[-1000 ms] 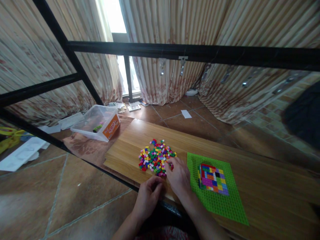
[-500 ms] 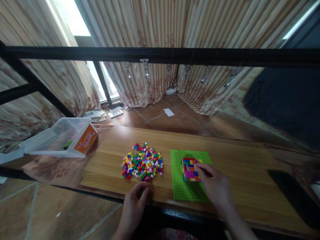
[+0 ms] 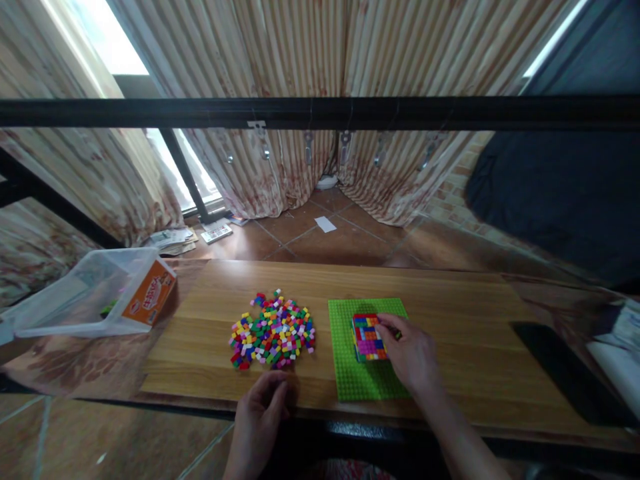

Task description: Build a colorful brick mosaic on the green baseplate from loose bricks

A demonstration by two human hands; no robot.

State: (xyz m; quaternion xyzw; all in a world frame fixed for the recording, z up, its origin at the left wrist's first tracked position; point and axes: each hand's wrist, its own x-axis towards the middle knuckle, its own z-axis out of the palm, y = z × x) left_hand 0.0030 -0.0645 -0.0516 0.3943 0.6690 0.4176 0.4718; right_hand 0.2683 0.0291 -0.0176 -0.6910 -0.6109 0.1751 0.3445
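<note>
A small layered structure of coloured toy bricks [image 3: 367, 340] stands on a green studded baseplate [image 3: 350, 382]. From the right, my right hand [image 3: 413, 353] reaches over it, thumb and fingertips closed at its upper right edge; the fingers hide that side of the bricks. Near the front edge of the table, my left hand [image 3: 260, 410] rests with its fingers curled together, and whatever may be inside them is hidden. Just beyond the left hand spreads a loose pile of small multicoloured bricks [image 3: 274, 331].
The wooden tabletop [image 3: 465, 360] carries the bricks and baseplate. At far left is a clear plastic box [image 3: 75, 320] with an orange label [image 3: 150, 293]. A dark flat object [image 3: 565, 373] lies at right. A black rail [image 3: 320, 113] crosses beyond the table.
The camera view has shifted, so the whole scene appears further left. My right hand stays at the brick structure, with fingers slightly shifted on its edge. The left hand keeps its curled pose.
</note>
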